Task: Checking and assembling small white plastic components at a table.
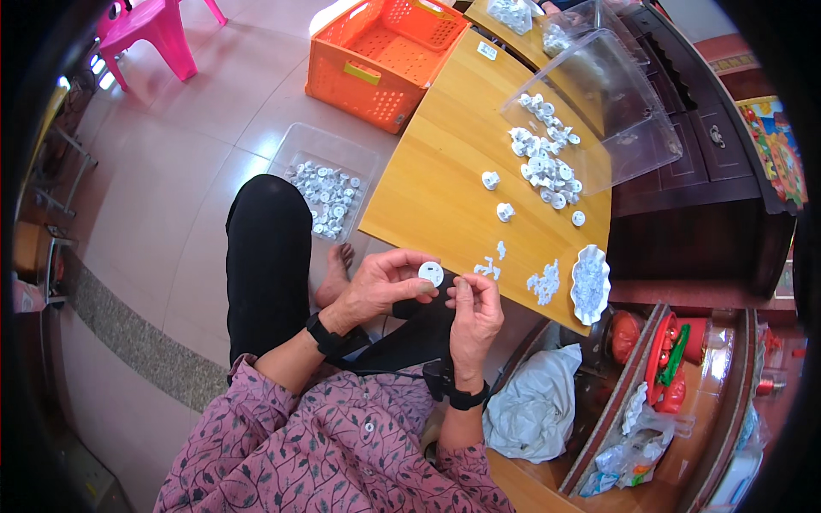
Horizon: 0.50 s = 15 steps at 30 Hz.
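Over my lap, my left hand (385, 280) pinches a small round white plastic part (431, 274) between thumb and fingers, its flat face with a small dark slot turned up. Just right of it, my right hand (475, 312) has its thumb and fingertips pressed together; anything between them is too small to make out. Beyond my hands, small translucent white pieces (488, 268) lie near the edge of the wooden table (428, 171). Another little pile of such pieces (545, 282) lies beside a scalloped white dish (603, 301) filled with more of them.
Several white plastic parts (550, 171) are heaped before a clear bin (637, 128) tipped on its side. A clear tub (366, 171) of similar parts sits on the floor, near an orange crate (363, 94). A white bag (534, 402) is at my right.
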### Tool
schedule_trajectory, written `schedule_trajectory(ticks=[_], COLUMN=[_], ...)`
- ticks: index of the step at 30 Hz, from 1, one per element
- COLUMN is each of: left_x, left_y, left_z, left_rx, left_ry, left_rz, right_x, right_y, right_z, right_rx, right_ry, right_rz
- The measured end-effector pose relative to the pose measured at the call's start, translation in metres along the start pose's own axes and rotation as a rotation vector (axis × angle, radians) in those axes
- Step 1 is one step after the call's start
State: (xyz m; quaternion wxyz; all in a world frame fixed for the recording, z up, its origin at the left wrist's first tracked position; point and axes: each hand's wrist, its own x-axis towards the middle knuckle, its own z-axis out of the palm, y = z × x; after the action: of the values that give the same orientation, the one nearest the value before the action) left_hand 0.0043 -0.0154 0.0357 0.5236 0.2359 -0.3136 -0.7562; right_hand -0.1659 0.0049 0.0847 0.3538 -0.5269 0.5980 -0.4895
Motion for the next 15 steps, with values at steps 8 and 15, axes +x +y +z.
schedule_trajectory(ticks=[8, 15], left_x=[-0.001, 0.001], left_y=[0.000, -0.002], left_z=[0.000, -0.001], left_rx=[-0.053, 0.003], left_ry=[-0.038, -0.058], left_rz=[-0.003, 0.038], right_x=[-0.007, -0.014], right_y=[-0.016, -0.022], right_z=[0.000, 0.006], right_rx=[-0.054, 0.042], right_ry=[-0.069, -0.030], right_rz=[-0.047, -0.058])
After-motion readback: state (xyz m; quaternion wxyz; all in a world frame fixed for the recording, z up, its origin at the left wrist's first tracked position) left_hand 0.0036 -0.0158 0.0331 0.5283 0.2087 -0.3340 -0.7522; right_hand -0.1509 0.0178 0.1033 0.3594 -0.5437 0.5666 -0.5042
